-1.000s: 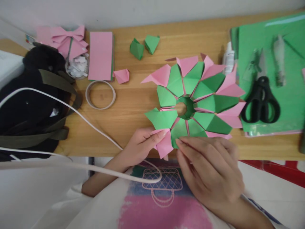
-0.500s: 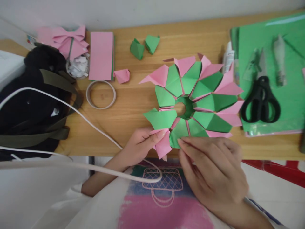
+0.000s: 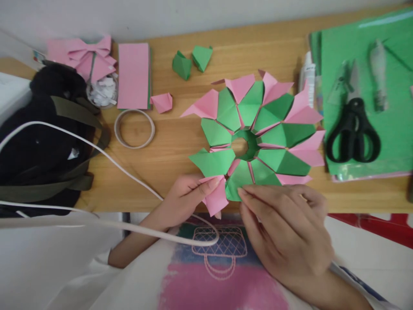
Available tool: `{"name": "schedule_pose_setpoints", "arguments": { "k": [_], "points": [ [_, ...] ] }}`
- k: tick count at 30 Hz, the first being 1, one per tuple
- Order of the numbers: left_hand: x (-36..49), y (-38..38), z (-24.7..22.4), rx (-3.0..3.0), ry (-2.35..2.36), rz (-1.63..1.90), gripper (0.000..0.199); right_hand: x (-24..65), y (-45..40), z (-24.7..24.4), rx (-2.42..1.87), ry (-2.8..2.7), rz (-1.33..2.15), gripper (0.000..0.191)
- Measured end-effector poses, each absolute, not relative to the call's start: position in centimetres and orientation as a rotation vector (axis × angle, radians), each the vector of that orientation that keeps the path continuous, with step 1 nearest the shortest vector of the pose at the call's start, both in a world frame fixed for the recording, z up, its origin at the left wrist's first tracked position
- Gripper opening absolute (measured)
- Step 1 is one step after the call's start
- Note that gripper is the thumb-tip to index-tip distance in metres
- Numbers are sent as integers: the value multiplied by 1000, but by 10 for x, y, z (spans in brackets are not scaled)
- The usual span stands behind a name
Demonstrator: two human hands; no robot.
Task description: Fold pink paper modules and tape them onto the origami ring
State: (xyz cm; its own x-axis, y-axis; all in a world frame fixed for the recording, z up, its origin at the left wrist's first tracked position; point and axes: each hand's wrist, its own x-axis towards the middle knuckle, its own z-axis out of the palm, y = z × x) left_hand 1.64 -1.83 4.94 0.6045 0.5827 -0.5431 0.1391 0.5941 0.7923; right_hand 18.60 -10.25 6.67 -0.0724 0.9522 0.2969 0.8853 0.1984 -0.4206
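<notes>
A ring-shaped paper flower of folded green and pink pieces is held over the table's front edge, with an opening at its centre. My left hand pinches a pink folded piece at the ring's lower left between thumb and fingers. My right hand grips the green piece just beside it, fingertips on its lower corner. The thumb of the right hand is partly hidden under the paper. Part of the ring's lower right is covered by the right hand.
Black scissors, a cutter and green sheets lie right, beside a glue bottle. Left are a tape roll, pink paper stack, pink bow and black bag. A white cable crosses the left arm.
The paper ring has shifted slightly left and turned a little. Both hands keep their pinch on the same pieces.
</notes>
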Motion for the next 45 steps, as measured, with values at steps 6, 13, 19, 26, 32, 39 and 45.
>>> {"name": "schedule_pose_setpoints", "arguments": {
  "k": [6,13,19,26,32,39,45],
  "points": [
    [17,-20,49,895,935,304,39,185,-103,67,-1700,-1967,144,16],
    [15,-20,48,863,939,315,38,184,-102,66,-1708,-1949,140,17],
    [16,-21,50,828,949,300,38,185,-103,65,-1711,-1965,131,16],
    [13,-20,52,864,989,247,38,184,-104,66,-1736,-1955,137,12],
    [11,-20,52,850,995,254,37,184,-107,67,-1760,-1962,147,12],
    [15,-21,52,842,1024,273,36,185,-100,67,-1702,-1988,87,12],
    [18,-21,55,926,1022,273,40,181,-92,69,-1655,-1973,93,13]
  ]
}}
